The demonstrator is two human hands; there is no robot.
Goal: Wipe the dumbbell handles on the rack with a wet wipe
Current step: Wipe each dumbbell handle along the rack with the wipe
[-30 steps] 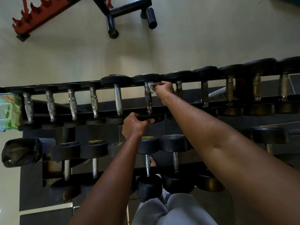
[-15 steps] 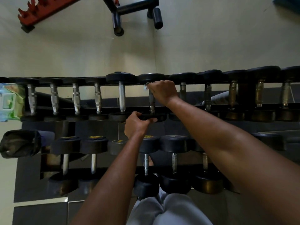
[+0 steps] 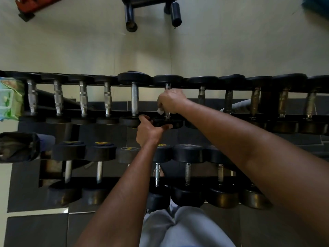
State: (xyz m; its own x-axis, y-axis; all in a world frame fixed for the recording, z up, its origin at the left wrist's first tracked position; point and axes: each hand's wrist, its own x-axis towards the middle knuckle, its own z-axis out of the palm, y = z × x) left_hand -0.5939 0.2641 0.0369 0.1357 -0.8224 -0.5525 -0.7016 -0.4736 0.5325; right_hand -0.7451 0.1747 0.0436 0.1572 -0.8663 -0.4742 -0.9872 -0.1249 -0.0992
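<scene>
Right hand [image 3: 170,102] clenched around the metal handle [image 3: 167,115] of a dumbbell on the far row of the rack [image 3: 249,114], with a scrap of white wet wipe [image 3: 159,111] poking out at the near-left edge of the fist, pressed against the handle. Left hand [image 3: 148,131] gripping the near black head [image 3: 167,123] of that same dumbbell, thumb and fingers curled over its rim. Far head [image 3: 168,80] of the dumbbell sitting on the far rail, roughly mid-row. More dumbbells [image 3: 83,98] lined up on both sides along the far row, bare handles running far to near. Second row [image 3: 187,172] of dumbbells on the lower, nearer tier, partly hidden under both forearms. Green pack [image 3: 8,98] at the far-left end of the rack. Dark bag [image 3: 17,147] just near of it at the left edge. Pale floor beyond the rack, with a black frame [image 3: 151,9] and a red bar [image 3: 33,4] at the far side. Grey trousers [image 3: 183,227] at the near edge.
</scene>
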